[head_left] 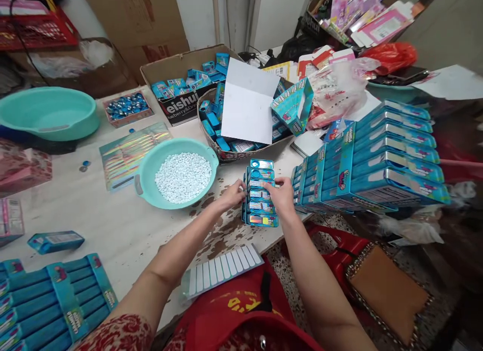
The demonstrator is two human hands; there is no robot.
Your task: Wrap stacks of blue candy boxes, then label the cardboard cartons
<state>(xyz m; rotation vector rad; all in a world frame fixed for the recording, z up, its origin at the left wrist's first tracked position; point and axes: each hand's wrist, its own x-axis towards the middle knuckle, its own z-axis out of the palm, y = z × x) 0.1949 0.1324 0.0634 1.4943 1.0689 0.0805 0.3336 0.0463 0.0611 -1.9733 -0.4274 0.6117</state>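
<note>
A blue display box (246, 211) filled with a column of small blue candy packs (261, 194) stands on the table in front of me. My left hand (234, 194) is closed at its left side, fingers curled against the edge. On the other side, my right hand (281, 194) has its fingertips on one of the packs near the middle of the column; its grip is partly hidden. A turquoise basin (175, 146) of small white candies sits to the left. Close by on the right are stacked blue display boxes (362, 165).
Behind are cartons of blue packs (173, 107) with a white sheet (249, 102) on top. A label sheet (224, 269) lies at the table's front edge. More display boxes (56, 300) fill the lower left. A red stool (332, 250) stands at right.
</note>
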